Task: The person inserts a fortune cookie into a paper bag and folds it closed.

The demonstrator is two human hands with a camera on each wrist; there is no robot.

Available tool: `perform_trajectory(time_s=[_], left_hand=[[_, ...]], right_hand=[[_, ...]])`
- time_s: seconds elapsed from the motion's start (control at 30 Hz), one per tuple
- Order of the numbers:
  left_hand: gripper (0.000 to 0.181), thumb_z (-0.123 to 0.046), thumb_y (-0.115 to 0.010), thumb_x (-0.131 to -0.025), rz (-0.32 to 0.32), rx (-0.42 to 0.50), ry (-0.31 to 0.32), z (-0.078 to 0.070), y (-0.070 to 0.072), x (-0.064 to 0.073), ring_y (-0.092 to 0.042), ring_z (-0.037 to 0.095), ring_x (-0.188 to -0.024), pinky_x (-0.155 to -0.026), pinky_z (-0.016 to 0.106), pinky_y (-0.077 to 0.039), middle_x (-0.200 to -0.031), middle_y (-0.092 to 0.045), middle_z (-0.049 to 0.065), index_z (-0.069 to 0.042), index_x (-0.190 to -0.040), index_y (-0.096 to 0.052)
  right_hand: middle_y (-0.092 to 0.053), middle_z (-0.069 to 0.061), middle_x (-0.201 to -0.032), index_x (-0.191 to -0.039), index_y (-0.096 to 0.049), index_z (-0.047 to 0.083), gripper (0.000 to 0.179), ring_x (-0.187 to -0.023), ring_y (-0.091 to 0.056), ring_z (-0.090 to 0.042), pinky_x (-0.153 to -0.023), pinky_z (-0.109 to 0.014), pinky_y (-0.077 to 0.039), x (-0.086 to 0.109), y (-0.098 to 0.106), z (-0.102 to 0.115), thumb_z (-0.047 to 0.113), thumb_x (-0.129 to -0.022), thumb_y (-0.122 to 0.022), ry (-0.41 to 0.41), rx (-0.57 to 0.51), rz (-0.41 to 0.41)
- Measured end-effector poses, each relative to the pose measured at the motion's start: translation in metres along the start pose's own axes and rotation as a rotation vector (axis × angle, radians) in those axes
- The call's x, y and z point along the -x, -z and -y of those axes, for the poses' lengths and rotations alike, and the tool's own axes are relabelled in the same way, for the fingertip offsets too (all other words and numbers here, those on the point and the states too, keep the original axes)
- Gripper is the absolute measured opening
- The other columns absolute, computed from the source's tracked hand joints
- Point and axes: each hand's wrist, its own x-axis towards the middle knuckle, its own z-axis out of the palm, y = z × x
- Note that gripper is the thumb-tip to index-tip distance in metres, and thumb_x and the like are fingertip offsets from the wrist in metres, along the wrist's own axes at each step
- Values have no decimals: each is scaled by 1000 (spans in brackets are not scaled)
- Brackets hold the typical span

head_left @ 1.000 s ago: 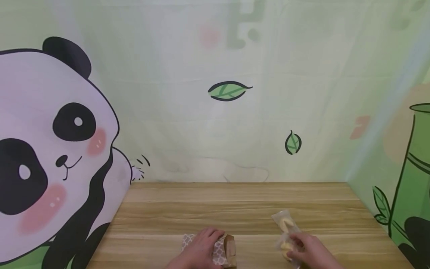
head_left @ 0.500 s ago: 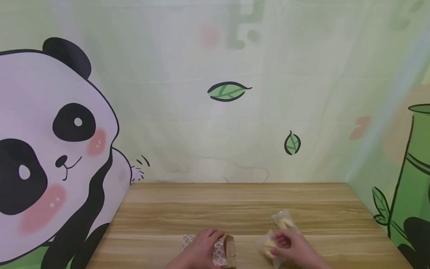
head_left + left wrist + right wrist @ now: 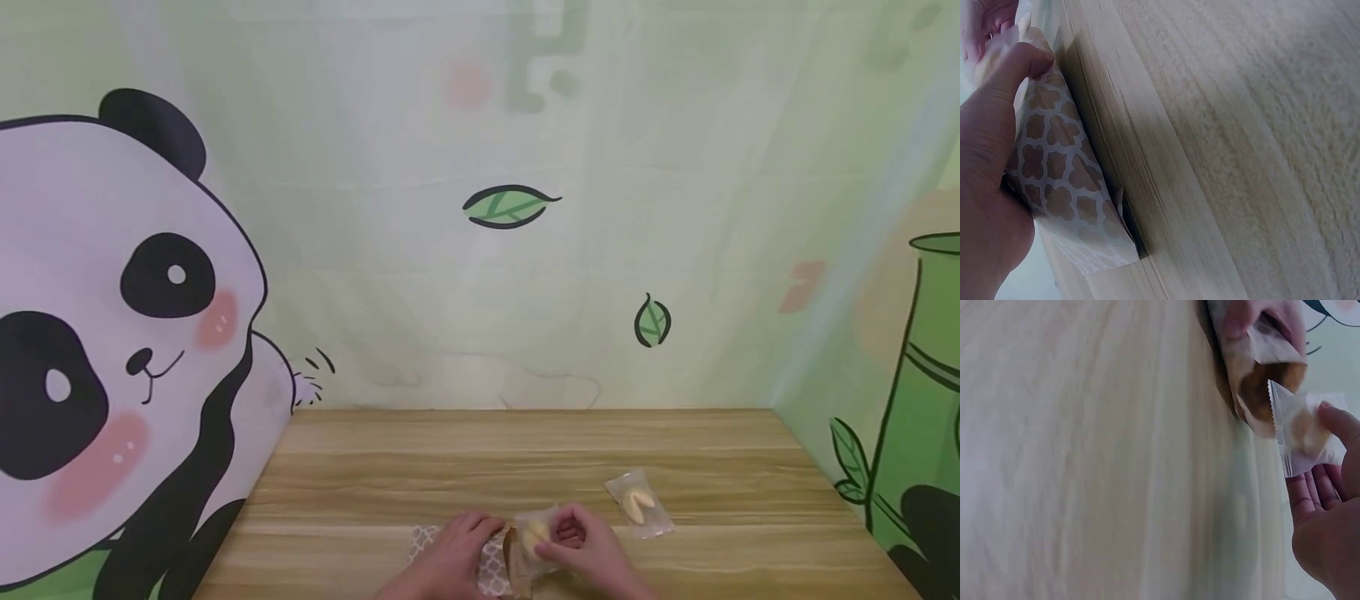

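brown-and-white patterned paper bag (image 3: pixel 1063 169) on its side on the tabletop (image 3: pixel 525 458), mouth open, clear cookie packet (image 3: pixel 1305 431) with a serrated edge, beside that mouth

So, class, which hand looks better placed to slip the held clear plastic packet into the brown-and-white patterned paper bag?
Probably the right hand: it pinches the packet beside the open bag, which the left hand grips.

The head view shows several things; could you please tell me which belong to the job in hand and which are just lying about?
Job in hand:
patterned paper bag, gripped by left hand
wrapped cookie, held by right hand
second wrapped cookie, untouched, probably included

Just there:
wooden table
panda backdrop
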Motion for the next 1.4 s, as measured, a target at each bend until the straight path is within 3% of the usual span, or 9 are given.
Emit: perform_trajectory(time_s=[0.17,0.3,0.53,0.8,1.13,1.4], left_hand=[[97,-70,-85,-79,-22,-21,-15,1,-3,-1,-56,25,-132,-111,47,-50,-142,-60,5,-11,-150,-56],[97,-70,-85,-79,-37,-17,-11,0,-3,0,-57,26,-131,-111,47,-51,-141,-60,5,-10,-149,-56],[99,-69,-88,-75,-39,-14,1,-2,-2,0,-57,26,-131,-110,46,-51,-141,-60,5,-10,-148,-57],[100,-70,-88,-75,-29,-50,-26,0,-2,-2,-57,25,-130,-109,43,-52,-139,-61,7,-7,-147,-57],[105,-72,-88,-72,-37,-59,-34,3,-6,0,-55,23,-131,-110,41,-51,-141,-59,6,-7,-149,-56],[105,-71,-88,-73,-70,-84,-55,2,-9,1,-57,22,-127,-108,39,-53,-138,-60,7,-5,-148,-56]], right_hand=[[-68,-6,-97,-105,-63,0,36,-90,-68,-11,-80,-23,-58,-4,-15,-6,14,-87,-90,-40,25,-83],[-68,-3,-93,-100,-62,4,38,-86,-68,-11,-75,-23,-58,-2,-22,-13,21,-84,-93,-44,96,-96],[-66,2,-90,-100,-64,7,37,-81,-65,-5,-74,-22,-57,4,-22,-17,29,-86,-91,-7,172,-17],[-71,2,-85,-102,-74,5,20,-71,-65,-3,-64,-23,-57,7,-17,-11,24,-103,-74,30,188,27],[-74,-5,-81,-98,-73,-3,12,-65,-71,-10,-60,-26,-61,7,-9,-11,8,-101,-72,-2,31,164],[-75,-9,-77,-94,-73,-3,9,-65,-72,-11,-60,-26,-62,2,-5,-9,5,-100,-72,-29,8,218]])
